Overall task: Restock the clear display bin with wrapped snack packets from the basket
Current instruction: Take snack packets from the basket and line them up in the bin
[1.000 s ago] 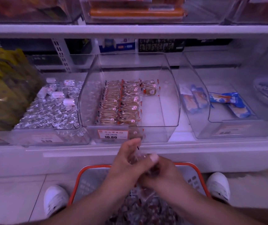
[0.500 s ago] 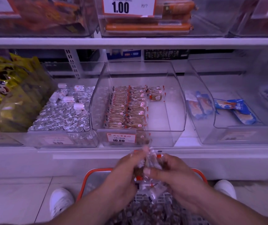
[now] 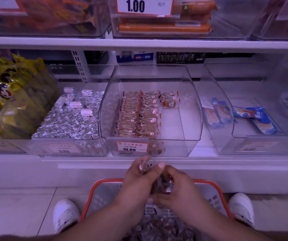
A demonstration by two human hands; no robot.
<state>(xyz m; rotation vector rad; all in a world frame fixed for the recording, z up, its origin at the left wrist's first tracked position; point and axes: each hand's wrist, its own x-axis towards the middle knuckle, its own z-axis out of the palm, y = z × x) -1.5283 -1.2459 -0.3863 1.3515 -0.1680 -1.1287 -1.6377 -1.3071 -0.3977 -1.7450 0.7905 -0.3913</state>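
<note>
The clear display bin stands mid-shelf with two neat rows of wrapped snack packets along its left side and a couple more at the back; its right part is bare. Below it, an orange-rimmed basket on the floor holds a heap of packets. Above the basket, my left hand and my right hand meet and together grip a bunch of clear-wrapped packets, fingers curled round them. The bunch is mostly hidden between the hands.
A bin of silver-foil sweets sits left of the display bin, with yellow bags beyond. To the right is a bin with blue packets. An upper shelf overhangs. My white shoes flank the basket.
The hands have closed tighter round the packets and sit slightly lower relative to the shelf edge. The view has tilted upward, showing more of the upper shelf.
</note>
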